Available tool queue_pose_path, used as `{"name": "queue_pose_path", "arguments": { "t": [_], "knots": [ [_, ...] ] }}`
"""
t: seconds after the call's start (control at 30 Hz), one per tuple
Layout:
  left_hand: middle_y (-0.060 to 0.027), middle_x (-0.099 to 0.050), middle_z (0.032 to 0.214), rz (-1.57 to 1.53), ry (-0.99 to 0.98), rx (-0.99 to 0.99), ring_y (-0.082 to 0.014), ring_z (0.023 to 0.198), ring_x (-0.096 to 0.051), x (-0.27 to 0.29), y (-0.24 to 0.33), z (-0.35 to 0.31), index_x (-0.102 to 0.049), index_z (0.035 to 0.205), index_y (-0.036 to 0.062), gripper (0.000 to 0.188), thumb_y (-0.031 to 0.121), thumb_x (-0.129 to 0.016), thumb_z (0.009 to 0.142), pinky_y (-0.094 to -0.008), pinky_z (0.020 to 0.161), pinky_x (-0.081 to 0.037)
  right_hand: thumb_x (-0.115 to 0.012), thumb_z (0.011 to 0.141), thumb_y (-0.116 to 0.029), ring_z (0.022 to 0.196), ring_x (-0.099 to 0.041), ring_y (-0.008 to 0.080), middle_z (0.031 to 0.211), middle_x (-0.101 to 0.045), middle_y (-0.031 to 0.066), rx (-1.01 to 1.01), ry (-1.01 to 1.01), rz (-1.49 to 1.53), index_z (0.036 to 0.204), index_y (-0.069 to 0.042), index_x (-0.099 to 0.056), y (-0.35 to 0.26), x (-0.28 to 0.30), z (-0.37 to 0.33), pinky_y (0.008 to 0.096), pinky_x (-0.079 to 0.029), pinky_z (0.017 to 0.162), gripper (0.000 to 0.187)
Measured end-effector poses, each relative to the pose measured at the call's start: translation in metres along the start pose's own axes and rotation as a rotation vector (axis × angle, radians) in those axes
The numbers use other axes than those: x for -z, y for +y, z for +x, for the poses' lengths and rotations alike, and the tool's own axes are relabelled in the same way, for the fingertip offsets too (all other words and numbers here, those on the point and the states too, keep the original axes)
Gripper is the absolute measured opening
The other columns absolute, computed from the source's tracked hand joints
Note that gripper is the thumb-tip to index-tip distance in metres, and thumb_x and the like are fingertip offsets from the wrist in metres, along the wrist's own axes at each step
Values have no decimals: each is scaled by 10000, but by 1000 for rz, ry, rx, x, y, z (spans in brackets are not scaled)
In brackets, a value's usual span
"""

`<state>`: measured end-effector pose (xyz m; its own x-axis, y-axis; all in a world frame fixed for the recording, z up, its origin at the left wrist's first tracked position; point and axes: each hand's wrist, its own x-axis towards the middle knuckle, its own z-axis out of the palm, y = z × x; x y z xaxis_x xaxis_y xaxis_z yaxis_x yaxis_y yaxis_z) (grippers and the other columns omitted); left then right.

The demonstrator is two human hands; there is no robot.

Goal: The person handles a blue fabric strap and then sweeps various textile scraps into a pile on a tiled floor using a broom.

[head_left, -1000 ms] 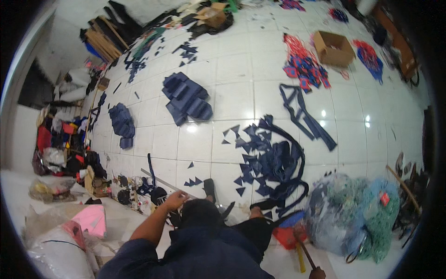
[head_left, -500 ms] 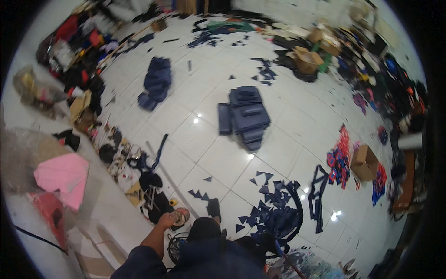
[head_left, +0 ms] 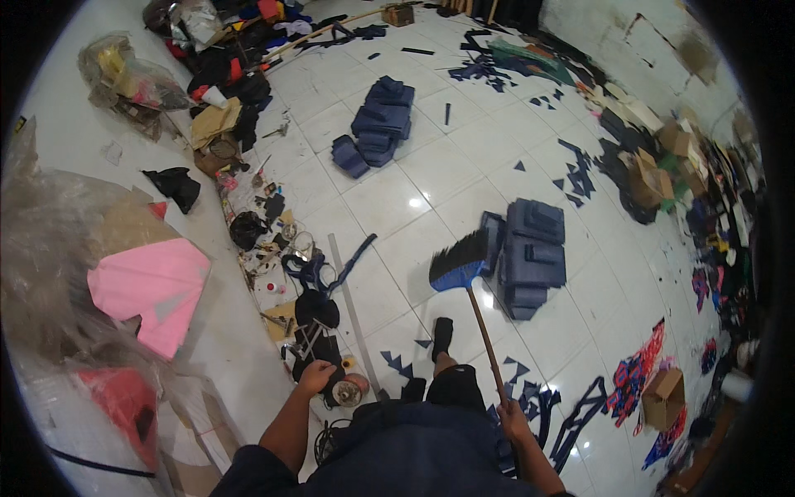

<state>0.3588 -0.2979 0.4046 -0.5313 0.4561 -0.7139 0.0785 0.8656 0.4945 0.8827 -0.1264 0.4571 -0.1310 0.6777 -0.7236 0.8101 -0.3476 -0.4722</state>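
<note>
My right hand (head_left: 513, 420) is closed round the brown handle of a broom (head_left: 480, 331). The broom's head (head_left: 460, 263), blue with black bristles, points away from me, beside a stack of dark blue padded pieces (head_left: 534, 248). Out to the left, my left hand (head_left: 315, 378) hangs with its fingers loosely apart and nothing visible in them. It is nearest to a round, reddish-rimmed object (head_left: 349, 391), whose kind I cannot make out. Dark triangular scraps (head_left: 397, 361) lie around my feet, with more scraps (head_left: 538, 402) near my right hand.
A second stack of dark blue pieces (head_left: 381, 120) lies farther off. Clutter (head_left: 286, 240) lines the left wall, beside a ledge with pink sheet material (head_left: 153, 290). Cardboard boxes (head_left: 650, 178) and heaped scraps stand along the right. An open box (head_left: 662, 398) sits among red and blue scraps.
The view has turned left. The broom has swung up and forward from low at my right, and my right hand has come into view on its handle. My left hand has shifted beside the round object.
</note>
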Motion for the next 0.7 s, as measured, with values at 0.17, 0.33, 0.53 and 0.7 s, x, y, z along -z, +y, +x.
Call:
{"name": "queue_pose_path", "arguments": {
  "t": [0.17,0.33,0.53,0.7],
  "knots": [
    [-111,-613,958,-358,184,258,-185,801,-603,23,15,2,-593,1057,2,363,293,-627,842,-300,625,-473,-543,865,-390,969,-582,440,978,-610,287,115,18,-137,1073,15,-531,-127,-10,157,465,-459,832,456],
    [-104,-619,874,-353,165,289,-169,719,-598,25,1,-12,-604,1004,-1,336,293,-622,841,-314,579,-465,-526,864,-315,969,-590,418,1019,-617,249,245,-66,-148,1116,17,-541,-262,-19,255,445,-463,853,417],
    [-51,-616,862,-450,-37,529,-159,690,-580,70,-17,27,-574,1087,57,348,279,-648,830,-289,562,-452,-576,782,-213,874,-613,438,950,-613,284,266,-109,-312,1207,-11,-335,-429,-77,366,488,-495,778,529],
    [-61,-603,871,-366,-22,483,-163,703,-584,188,7,108,-570,1097,45,335,262,-618,846,-282,578,-456,-529,858,-218,558,-581,204,751,-591,154,38,-335,250,1088,20,-440,-508,-116,374,316,-470,416,343]
  ]
}}
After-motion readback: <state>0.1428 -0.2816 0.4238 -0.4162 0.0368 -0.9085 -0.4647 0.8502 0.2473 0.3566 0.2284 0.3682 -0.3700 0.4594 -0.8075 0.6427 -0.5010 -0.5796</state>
